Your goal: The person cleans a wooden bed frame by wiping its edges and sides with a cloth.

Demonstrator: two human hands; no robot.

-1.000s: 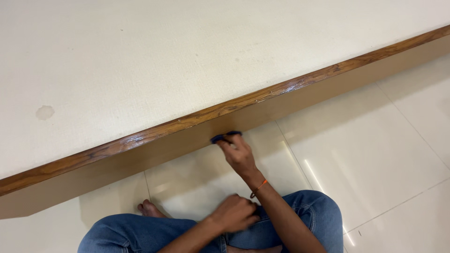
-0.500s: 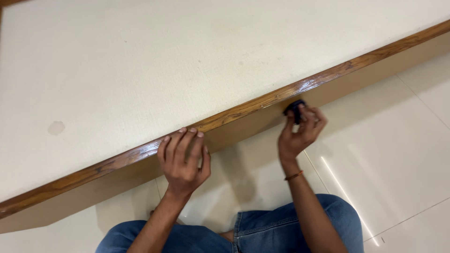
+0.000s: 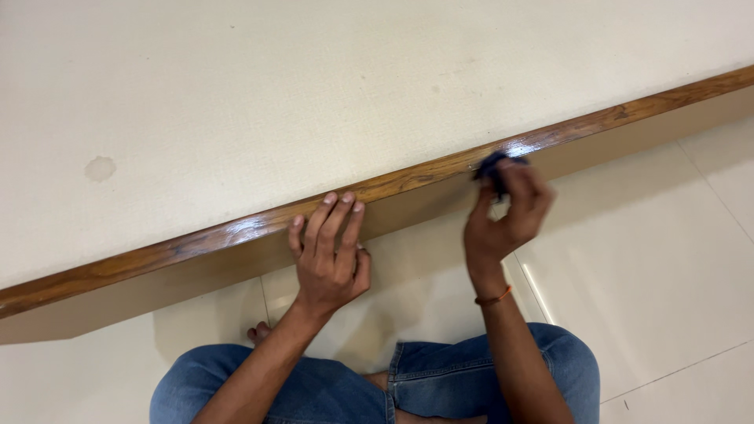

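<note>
A low cream-topped table (image 3: 314,86) with a glossy wooden edge (image 3: 236,230) fills the upper part of the view. My left hand (image 3: 330,255) rests with its fingertips on that wooden edge, fingers spread, holding nothing. My right hand (image 3: 506,212) is raised at the edge further right, fingers closed around a small dark blue object (image 3: 491,165) that touches the wooden trim. The object is partly hidden by my fingers and blurred. An orange band circles my right wrist.
My legs in blue jeans (image 3: 503,377) are crossed on the glossy cream floor tiles (image 3: 652,259) below the table's edge. A bare foot (image 3: 259,334) shows under my left arm. A faint round stain (image 3: 100,168) marks the tabletop at the left.
My left hand rose from my lap to the wooden edge and shifted slightly right. My right hand carried the dark object from under the table up and right to the edge.
</note>
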